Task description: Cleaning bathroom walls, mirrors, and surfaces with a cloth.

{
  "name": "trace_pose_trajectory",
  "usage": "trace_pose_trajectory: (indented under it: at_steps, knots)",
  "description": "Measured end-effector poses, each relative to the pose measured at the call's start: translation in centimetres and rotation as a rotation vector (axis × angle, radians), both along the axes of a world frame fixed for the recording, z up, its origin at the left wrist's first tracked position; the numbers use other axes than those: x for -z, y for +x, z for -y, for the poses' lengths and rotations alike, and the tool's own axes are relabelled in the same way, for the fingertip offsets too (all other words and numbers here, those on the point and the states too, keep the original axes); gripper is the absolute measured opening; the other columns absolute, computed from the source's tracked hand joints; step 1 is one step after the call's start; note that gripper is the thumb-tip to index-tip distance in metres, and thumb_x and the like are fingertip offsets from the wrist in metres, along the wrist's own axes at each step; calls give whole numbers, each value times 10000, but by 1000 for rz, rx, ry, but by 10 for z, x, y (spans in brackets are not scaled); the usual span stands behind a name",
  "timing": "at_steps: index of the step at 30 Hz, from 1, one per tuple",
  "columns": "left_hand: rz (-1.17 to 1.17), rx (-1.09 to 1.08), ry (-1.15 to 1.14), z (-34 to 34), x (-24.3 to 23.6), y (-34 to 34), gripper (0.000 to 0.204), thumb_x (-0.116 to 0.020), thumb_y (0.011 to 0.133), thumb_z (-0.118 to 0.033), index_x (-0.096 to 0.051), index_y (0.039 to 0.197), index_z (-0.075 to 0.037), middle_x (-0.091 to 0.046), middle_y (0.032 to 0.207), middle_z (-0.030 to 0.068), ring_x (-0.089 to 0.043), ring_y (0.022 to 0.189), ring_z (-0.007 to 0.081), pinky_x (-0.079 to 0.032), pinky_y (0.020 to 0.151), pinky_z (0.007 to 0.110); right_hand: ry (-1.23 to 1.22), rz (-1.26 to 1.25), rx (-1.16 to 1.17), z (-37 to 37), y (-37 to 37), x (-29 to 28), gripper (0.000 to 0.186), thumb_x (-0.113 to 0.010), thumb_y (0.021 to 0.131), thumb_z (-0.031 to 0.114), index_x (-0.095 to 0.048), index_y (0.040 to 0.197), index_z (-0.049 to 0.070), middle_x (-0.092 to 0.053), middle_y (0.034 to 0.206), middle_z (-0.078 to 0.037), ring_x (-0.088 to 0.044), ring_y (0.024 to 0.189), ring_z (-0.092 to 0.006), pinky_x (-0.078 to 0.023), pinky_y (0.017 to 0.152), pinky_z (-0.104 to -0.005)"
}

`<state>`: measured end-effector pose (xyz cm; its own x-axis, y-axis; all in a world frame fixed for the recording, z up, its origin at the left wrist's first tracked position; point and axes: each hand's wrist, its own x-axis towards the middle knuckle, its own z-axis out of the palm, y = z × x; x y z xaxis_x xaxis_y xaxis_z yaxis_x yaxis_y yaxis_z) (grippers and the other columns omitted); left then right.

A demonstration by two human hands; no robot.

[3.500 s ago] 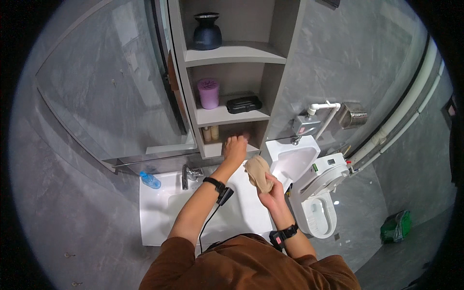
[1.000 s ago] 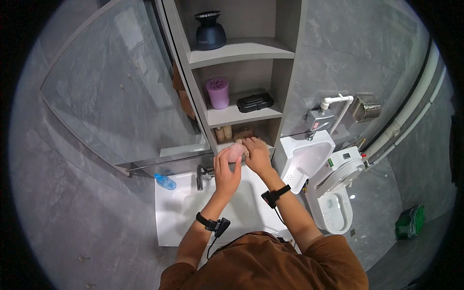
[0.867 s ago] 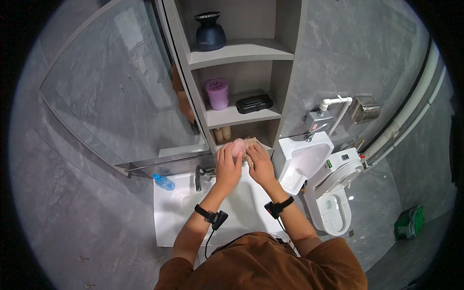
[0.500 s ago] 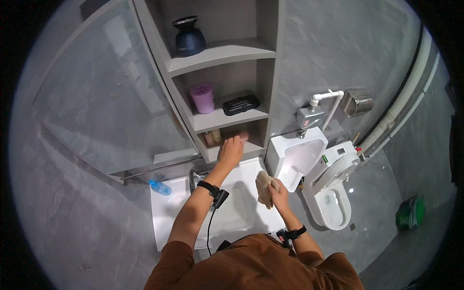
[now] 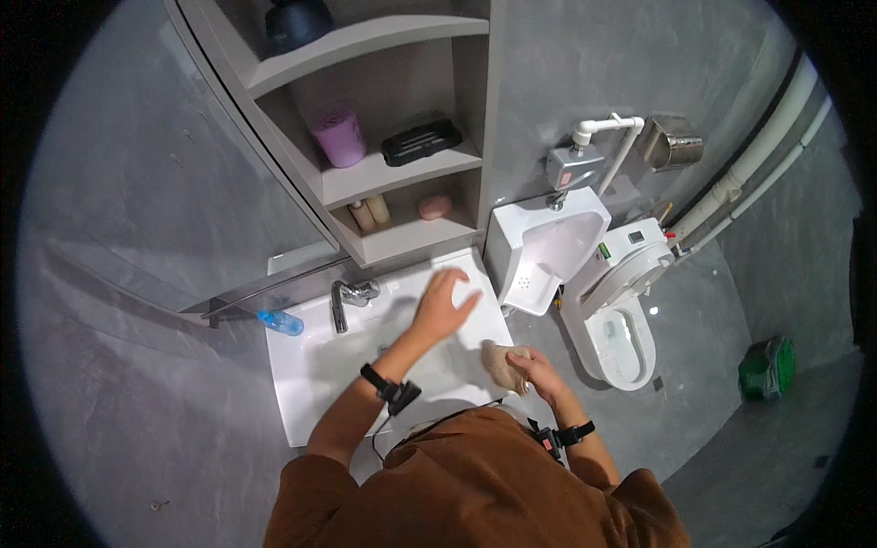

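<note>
Over the white sink (image 5: 297,402) my left hand (image 5: 444,309) is empty, its fingers apart. At the sink's right side my right hand (image 5: 539,373) grips a crumpled beige cloth (image 5: 505,365). A pinkish, rounded bar that looks like soap (image 5: 435,207) lies on the lowest shelf, beyond my left hand. Two small bottles (image 5: 369,213) stand to the left of it on that shelf. The chrome faucet (image 5: 352,300) is at the back of the sink, left of my left hand.
Higher shelves hold a purple cup (image 5: 340,139), a black case (image 5: 421,142) and a dark blue container (image 5: 297,25). A blue bottle (image 5: 281,322) stands on the sink's left corner. Rightward are a urinal (image 5: 546,247), a toilet (image 5: 621,347) and a green bag (image 5: 767,368).
My left hand has come back from the lowest shelf to above the sink and now shows open. The pinkish bar stays on the shelf. My right hand keeps the cloth. The view has shifted.
</note>
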<state>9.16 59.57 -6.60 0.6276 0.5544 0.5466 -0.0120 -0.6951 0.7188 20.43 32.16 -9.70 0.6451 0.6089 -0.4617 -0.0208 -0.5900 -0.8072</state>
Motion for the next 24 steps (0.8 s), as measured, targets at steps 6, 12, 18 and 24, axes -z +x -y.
trace_pose_trajectory:
  at_steps: [6,12,18,24]
  knots:
    - [-156,463,-1395,75,83,-55,404,-638,981,-300,-555,1254,-15,-626,1195,91,-634,1035,219,-529,856,362,243,-602,-71,-45,-9,-24,398,-629,992,288,-609,1243,-20,-699,1094,-77,-684,940,-153,-562,808,-300]
    - [-61,462,-1681,82,99,-132,452,-636,981,-237,-512,1363,-31,-609,1265,114,-624,1122,229,-520,956,397,153,-351,-153,-83,-36,16,321,-669,975,301,-685,1085,-1,-691,913,-36,-636,707,-92,-522,638,-245]
    - [43,215,-1604,73,126,-188,483,-711,932,-288,-561,1312,-31,-635,1198,85,-634,1086,200,-518,944,392,195,-163,-369,-110,-100,41,315,-722,942,337,-715,956,23,-645,779,27,-528,635,-50,-409,541,-217]
    - [-173,120,-1712,71,167,-195,464,-690,941,-318,-597,1273,-7,-640,1190,86,-642,1070,190,-594,809,350,-204,-236,-182,-105,-82,116,481,-743,903,423,-668,1046,-31,-675,827,-75,-651,692,-152,-524,609,-274]
